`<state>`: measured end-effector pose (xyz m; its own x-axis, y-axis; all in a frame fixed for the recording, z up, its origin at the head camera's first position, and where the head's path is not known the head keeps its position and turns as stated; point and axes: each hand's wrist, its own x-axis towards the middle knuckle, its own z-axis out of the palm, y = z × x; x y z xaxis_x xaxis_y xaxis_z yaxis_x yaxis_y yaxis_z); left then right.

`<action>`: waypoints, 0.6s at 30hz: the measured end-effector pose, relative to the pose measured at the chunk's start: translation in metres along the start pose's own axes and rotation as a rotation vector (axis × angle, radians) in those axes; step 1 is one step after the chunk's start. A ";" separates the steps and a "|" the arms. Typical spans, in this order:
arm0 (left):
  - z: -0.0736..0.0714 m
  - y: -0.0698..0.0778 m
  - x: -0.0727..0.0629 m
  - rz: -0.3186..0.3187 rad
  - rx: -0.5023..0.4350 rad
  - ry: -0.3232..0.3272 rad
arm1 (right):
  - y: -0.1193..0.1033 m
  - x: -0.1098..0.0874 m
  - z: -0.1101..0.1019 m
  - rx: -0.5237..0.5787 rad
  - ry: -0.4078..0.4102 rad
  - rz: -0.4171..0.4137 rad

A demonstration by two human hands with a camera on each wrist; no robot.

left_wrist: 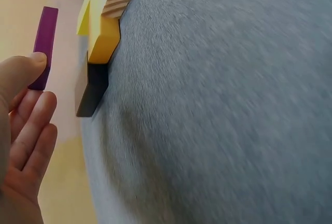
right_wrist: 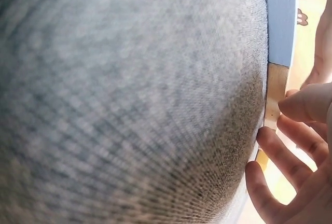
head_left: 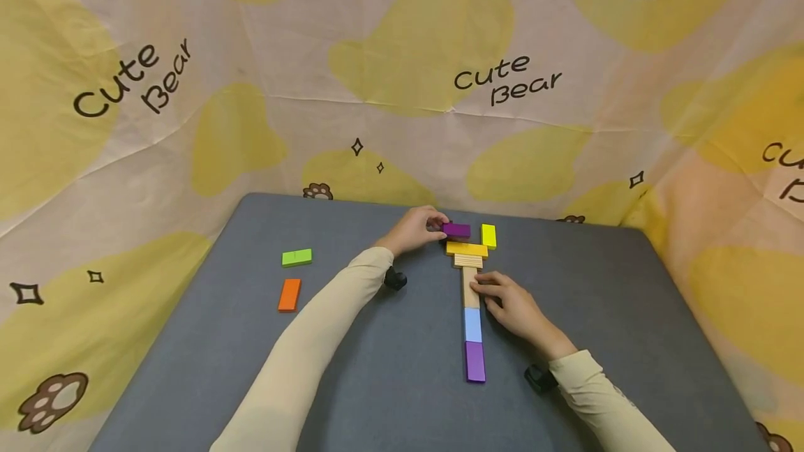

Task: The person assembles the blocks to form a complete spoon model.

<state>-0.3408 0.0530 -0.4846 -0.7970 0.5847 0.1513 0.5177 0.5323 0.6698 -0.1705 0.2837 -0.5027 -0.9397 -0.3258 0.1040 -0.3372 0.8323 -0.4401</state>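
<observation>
I pretend the plain wood block is the middle of a clock, with 12 o'clock pointing away from me.

Closest to me, at 6 o'clock, a purple block lies on the worktop. A light blue block comes next, touching it and the wood one, so this bit of the line looks done.

My right hand is at 4 o'clock. Its fingers are loose and touch the side of the wood block, but they don't grab it.

Way over at 9 o'clock is an orange block. Just past it, a bit higher than 9, is a green block. They sit apart from the line, so I think they are not used yet.

Up at 12 is a stripy wood piece, then a yellow-orange block lying across. Those look done too. A bright yellow block is at 1 o'clock, right by its end.

My left hand, near 11 o'clock, pinches a second purple block just left of 12. It's up in the air, so that one isn't done. My left wrist view shows a dark block below it, beside the yellow-orange one. I guess most is built.
</observation>
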 end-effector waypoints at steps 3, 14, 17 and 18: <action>0.005 0.004 0.009 -0.003 0.019 -0.017 | 0.001 0.000 0.000 0.002 0.011 -0.003; 0.023 0.011 0.021 -0.011 0.098 -0.065 | 0.001 0.000 0.000 0.020 -0.002 0.000; 0.026 0.011 0.023 -0.013 0.111 -0.069 | 0.001 0.000 -0.001 0.021 -0.004 0.004; 0.027 0.011 0.023 -0.016 0.112 -0.070 | 0.001 0.001 -0.001 0.021 -0.005 0.005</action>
<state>-0.3452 0.0888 -0.4932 -0.7838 0.6148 0.0876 0.5398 0.6046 0.5858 -0.1714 0.2847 -0.5025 -0.9411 -0.3239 0.0971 -0.3311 0.8241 -0.4596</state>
